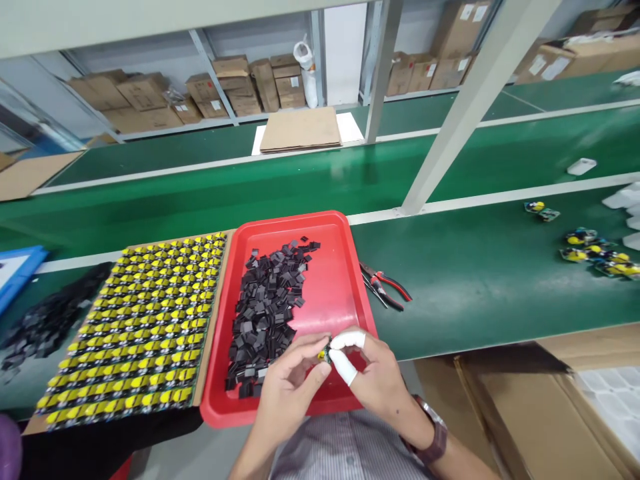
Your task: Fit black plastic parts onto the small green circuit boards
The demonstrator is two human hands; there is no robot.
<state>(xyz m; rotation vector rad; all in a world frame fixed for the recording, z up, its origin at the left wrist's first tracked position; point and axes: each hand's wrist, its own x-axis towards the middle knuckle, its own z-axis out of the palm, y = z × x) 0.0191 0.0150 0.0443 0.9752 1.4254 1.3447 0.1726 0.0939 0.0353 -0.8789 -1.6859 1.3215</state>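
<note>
Over the near right part of a red tray (350, 267), both my hands meet at a small circuit board (325, 352) with a yellow component. My left hand (295, 380) pinches its left side between thumb and fingers. My right hand (373, 367), with white finger cots on thumb and forefinger, grips its dark right side; whether a separate black piece is there is hidden. A heap of small black rectangular pieces (270, 300) fills the tray's left half. Left of it, rows of boards with yellow components (145, 327) cover a cardboard sheet (214, 333).
Red-and-black pliers (385, 285) and a thin metal tool (374, 291) lie right of the tray. Loose boards (595, 250) and white plastic housings (625, 200) sit far right. A metal post (440, 153) rises behind. An open carton (530, 407) stands near right; dark strips (50, 313) lie far left.
</note>
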